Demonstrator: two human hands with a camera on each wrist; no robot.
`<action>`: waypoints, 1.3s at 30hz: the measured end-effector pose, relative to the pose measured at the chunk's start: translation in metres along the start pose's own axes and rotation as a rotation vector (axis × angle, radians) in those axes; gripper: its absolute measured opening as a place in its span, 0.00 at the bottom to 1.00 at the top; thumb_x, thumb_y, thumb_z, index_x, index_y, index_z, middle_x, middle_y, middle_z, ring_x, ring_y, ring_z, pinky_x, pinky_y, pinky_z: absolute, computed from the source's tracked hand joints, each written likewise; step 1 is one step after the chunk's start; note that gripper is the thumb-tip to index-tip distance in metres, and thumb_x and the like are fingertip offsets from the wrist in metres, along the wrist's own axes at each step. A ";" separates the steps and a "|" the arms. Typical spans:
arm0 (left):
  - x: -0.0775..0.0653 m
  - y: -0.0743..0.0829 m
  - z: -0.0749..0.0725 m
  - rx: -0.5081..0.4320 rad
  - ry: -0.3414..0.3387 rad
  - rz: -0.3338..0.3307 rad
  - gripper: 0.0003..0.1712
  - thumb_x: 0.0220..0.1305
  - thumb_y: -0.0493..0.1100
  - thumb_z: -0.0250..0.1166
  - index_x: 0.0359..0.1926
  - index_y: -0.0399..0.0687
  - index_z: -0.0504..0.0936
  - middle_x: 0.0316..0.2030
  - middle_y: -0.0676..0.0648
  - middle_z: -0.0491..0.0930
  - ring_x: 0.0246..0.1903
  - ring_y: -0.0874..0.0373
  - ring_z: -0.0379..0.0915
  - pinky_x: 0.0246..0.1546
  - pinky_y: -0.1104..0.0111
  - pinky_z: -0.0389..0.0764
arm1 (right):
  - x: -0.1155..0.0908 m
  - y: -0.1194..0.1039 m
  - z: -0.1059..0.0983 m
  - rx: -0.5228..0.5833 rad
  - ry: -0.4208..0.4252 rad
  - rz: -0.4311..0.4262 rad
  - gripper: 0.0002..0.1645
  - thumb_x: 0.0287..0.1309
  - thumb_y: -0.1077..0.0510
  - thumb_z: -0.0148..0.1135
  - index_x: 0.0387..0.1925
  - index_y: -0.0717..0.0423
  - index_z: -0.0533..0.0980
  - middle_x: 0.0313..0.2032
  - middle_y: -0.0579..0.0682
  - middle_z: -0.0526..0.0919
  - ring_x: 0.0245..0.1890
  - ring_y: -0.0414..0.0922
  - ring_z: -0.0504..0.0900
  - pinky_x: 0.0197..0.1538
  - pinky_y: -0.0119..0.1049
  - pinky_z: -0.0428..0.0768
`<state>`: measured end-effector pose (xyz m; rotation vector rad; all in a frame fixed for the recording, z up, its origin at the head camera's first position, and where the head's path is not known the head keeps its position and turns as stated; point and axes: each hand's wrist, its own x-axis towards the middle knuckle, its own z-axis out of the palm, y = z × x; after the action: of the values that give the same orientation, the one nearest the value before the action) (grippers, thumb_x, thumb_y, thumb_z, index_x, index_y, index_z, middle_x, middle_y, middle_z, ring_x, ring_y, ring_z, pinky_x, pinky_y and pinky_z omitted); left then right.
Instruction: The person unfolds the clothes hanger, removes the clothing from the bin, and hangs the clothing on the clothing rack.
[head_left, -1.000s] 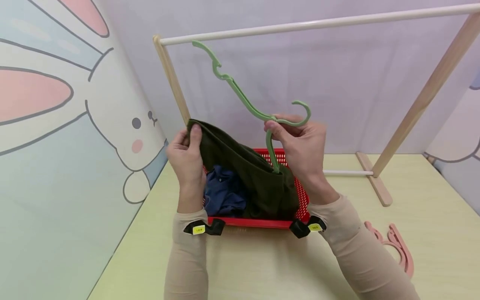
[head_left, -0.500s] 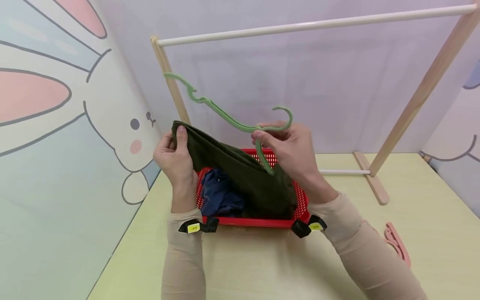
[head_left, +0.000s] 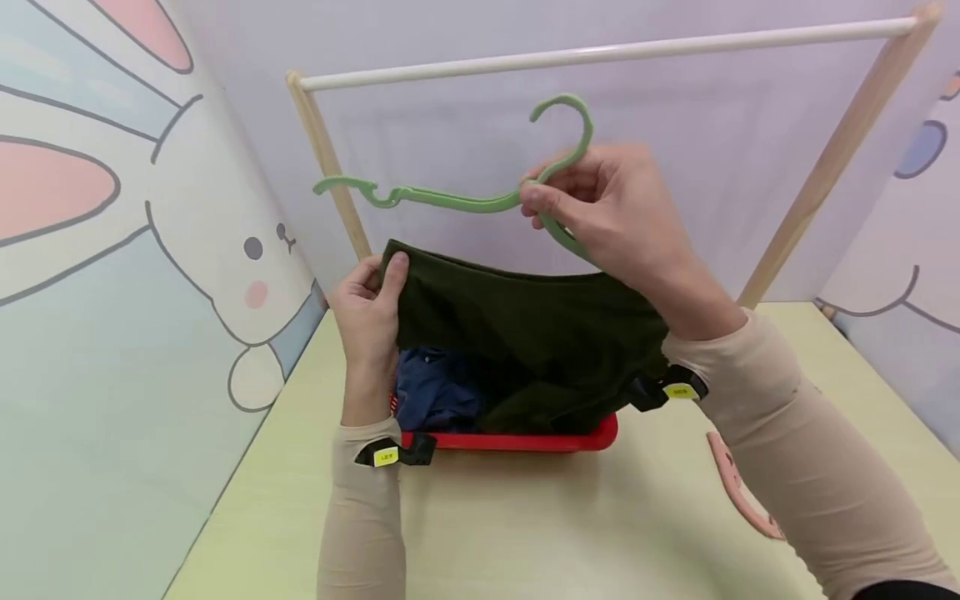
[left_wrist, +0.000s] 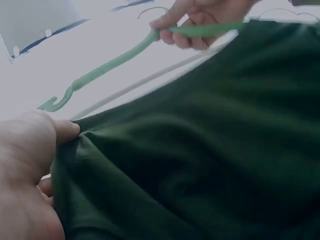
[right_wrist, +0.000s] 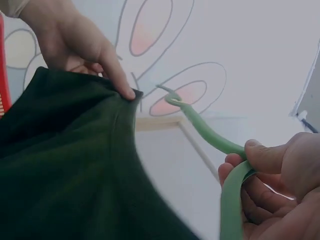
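Note:
A dark green garment [head_left: 525, 333] stretches across in front of me, its upper edge raised. My left hand [head_left: 366, 312] pinches its left top corner between thumb and fingers. In my right hand [head_left: 618, 208] is a green plastic hanger [head_left: 450, 200], held at the middle just below its upright hook. The hanger's left arm points left, free above the fabric. Its right arm slopes down to the garment's right upper edge; in the left wrist view that end of the hanger [left_wrist: 215, 30] meets the cloth [left_wrist: 200, 140], and its tip is hidden.
Beneath the garment stands a red basket [head_left: 517, 442] holding a blue cloth item [head_left: 435, 392]. Behind is a rack with a white rail [head_left: 487, 64] and wooden posts [head_left: 832, 158]. A pink hanger [head_left: 738, 492] lies on the table, partly behind my right forearm. A printed wall [head_left: 202, 242] borders the left.
My right hand has risen with the hanger, whose hook has turned upward and whose left arm has levelled. The garment's right side has lifted over the basket. My left hand keeps its corner.

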<state>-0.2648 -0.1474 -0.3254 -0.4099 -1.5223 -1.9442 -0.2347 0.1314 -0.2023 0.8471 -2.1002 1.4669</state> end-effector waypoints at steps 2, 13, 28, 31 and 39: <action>-0.001 0.001 0.004 -0.021 -0.044 -0.007 0.06 0.77 0.38 0.72 0.40 0.41 0.92 0.31 0.50 0.90 0.30 0.60 0.87 0.33 0.71 0.87 | -0.004 0.004 -0.001 0.012 0.020 0.043 0.06 0.72 0.58 0.77 0.44 0.57 0.93 0.32 0.53 0.93 0.33 0.48 0.91 0.40 0.35 0.84; -0.007 0.002 0.016 -0.099 -0.038 -0.032 0.06 0.77 0.37 0.71 0.39 0.42 0.90 0.31 0.51 0.90 0.30 0.61 0.87 0.33 0.72 0.87 | -0.043 0.044 0.003 0.001 0.093 0.220 0.09 0.67 0.54 0.82 0.46 0.52 0.95 0.35 0.49 0.96 0.34 0.48 0.95 0.40 0.34 0.89; -0.005 -0.001 -0.003 0.064 -0.060 -0.148 0.06 0.75 0.42 0.75 0.39 0.44 0.91 0.31 0.53 0.89 0.31 0.61 0.84 0.33 0.71 0.84 | -0.065 0.053 -0.017 -0.067 0.059 0.263 0.07 0.76 0.56 0.73 0.48 0.54 0.92 0.36 0.50 0.94 0.37 0.45 0.89 0.36 0.31 0.77; -0.005 0.000 -0.010 0.134 -0.196 -0.216 0.05 0.74 0.40 0.77 0.44 0.43 0.92 0.36 0.52 0.89 0.35 0.59 0.84 0.36 0.71 0.85 | -0.070 0.052 -0.025 -0.146 0.065 0.272 0.08 0.81 0.58 0.67 0.50 0.57 0.89 0.36 0.49 0.93 0.39 0.43 0.87 0.35 0.31 0.75; -0.007 0.002 -0.017 0.295 -0.554 -0.297 0.09 0.72 0.37 0.77 0.50 0.39 0.92 0.42 0.50 0.91 0.40 0.55 0.88 0.42 0.68 0.87 | -0.092 0.048 -0.054 -0.397 0.129 0.403 0.13 0.84 0.55 0.62 0.53 0.55 0.89 0.36 0.29 0.89 0.40 0.42 0.78 0.38 0.30 0.72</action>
<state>-0.2561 -0.1620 -0.3330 -0.6591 -2.3013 -1.8645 -0.2024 0.2158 -0.2766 0.1832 -2.4374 1.1730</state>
